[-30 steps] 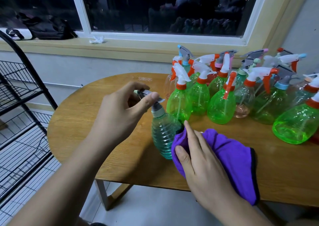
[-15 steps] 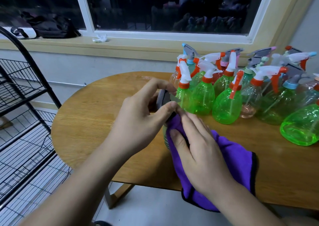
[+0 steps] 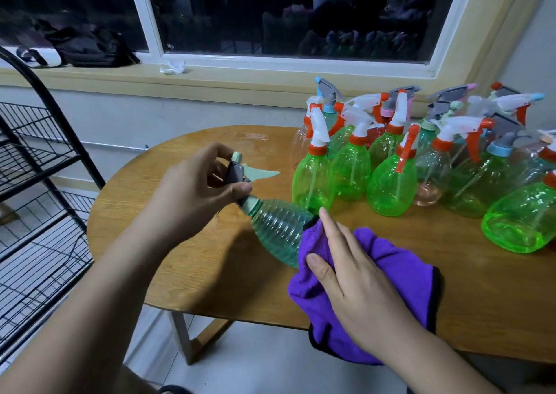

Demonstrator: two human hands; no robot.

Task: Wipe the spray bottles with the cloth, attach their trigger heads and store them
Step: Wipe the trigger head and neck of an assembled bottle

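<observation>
A ribbed teal spray bottle [image 3: 279,231] is tilted over the wooden table [image 3: 186,261], neck pointing up-left. My left hand [image 3: 192,192] grips its grey trigger head [image 3: 237,172], whose pale green lever sticks out to the right. My right hand [image 3: 346,276] holds the purple cloth [image 3: 394,273] against the bottle's lower body; the cloth hides the bottle's base and hangs over the table's front edge.
Several green and clear spray bottles [image 3: 352,165] with white, orange and grey trigger heads crowd the table's back right. A black wire rack [image 3: 36,207] stands at the left. A black bag [image 3: 87,47] and a white scrap lie on the window sill.
The bottle has tilted from upright to leaning left. My right hand slid the cloth from near the neck down to the bottle's lower body. My left hand stayed on the trigger head.
</observation>
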